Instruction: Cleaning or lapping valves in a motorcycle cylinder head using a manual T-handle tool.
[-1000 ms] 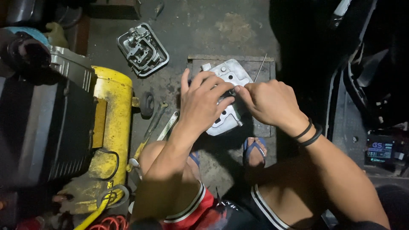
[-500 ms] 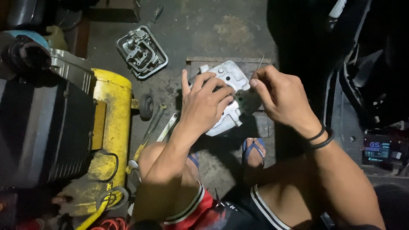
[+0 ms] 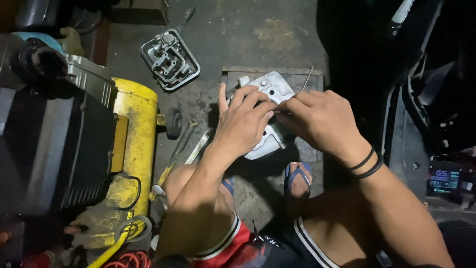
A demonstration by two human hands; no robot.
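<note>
1. Two hands meet over a pale metal engine casting [image 3: 270, 89] lying on a dark slab [image 3: 312, 77] on the floor, far of the sandalled feet.
2. Left hand [image 3: 245, 121] lies on it, fingers spread flat, steadying.
3. Right hand [image 3: 322, 119] has fingers pinched closed, seemingly on a thin wire [image 3: 308, 78].
4. Judged step: probing a passage; next calls for a steady casting.

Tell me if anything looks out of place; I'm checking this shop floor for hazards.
Tools lie loose on the floor: a wrench and a long-handled tool beside the yellow tank, close to the knee. Both hands rest on the metal casting; nothing looks spilled or broken.
</note>
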